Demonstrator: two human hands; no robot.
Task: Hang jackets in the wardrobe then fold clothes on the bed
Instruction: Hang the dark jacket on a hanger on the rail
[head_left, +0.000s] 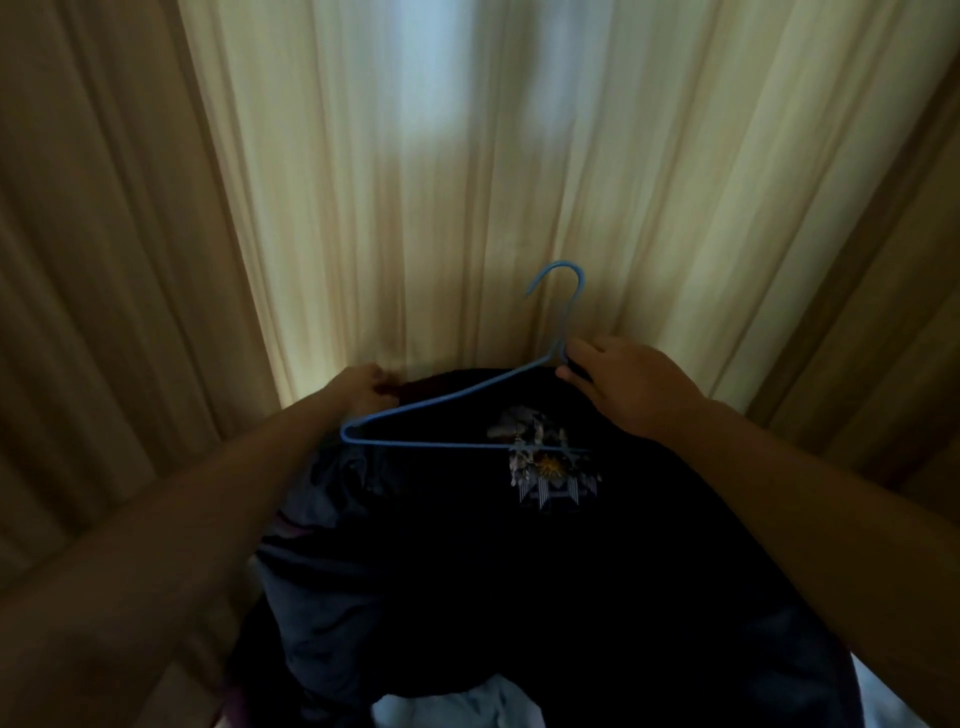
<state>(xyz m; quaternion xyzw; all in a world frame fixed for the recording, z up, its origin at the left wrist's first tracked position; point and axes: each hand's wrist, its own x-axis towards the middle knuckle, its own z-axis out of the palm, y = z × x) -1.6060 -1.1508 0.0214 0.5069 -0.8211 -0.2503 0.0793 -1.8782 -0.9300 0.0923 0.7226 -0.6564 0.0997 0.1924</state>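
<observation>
Both grip: left hand (362, 391) pinches the dark, soft jacket (519, 571); right hand (626, 387) clasps the thin blue wire hanger (441, 445), hiding its right shoulder.

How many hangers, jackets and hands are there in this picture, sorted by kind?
1 blue hanger
1 dark jacket with a printed emblem
2 hands: the left hand grips the jacket's top edge, the right hand holds the hanger at its neck
Total: 4
</observation>
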